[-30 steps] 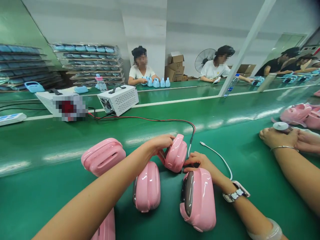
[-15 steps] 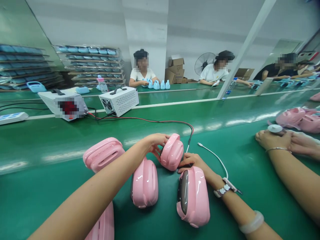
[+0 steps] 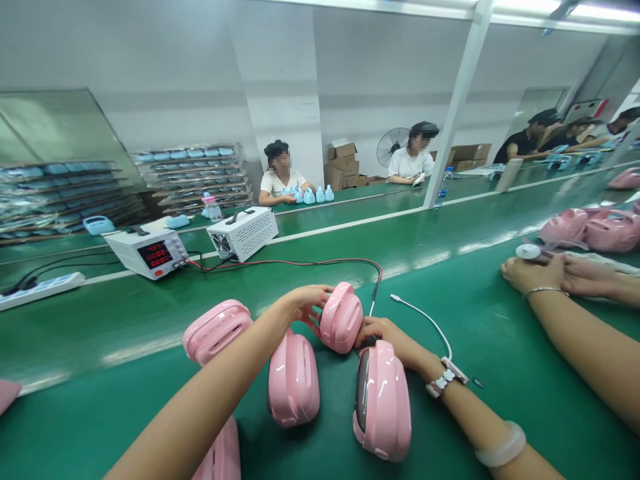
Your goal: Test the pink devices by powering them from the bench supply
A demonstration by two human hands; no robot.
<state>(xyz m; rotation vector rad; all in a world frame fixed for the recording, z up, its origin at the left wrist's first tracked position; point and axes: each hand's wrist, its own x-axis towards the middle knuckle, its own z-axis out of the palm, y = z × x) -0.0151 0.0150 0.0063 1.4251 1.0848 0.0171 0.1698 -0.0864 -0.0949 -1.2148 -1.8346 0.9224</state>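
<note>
My left hand is closed around the far side of a glossy pink plastic device with an arched handle. At its lower right side, my right hand has its fingers bent together. A thin white cable, joined to red and black leads, runs down into those fingers; its plug is hidden. Nearer me stand two similar pink devices, one beside my left forearm and another with a dark front panel, below my right hand. One more pink device lies left, partly behind my forearm.
A power supply with red digits and a second white box stand beyond. A loose white cable lies right of my hand. A co-worker's hands work at the right, near pink casings. People sit across the green bench.
The view has tilted up and shifted, so the power supply's display now shows. Both hands stay at the same pink device, with little visible movement.
</note>
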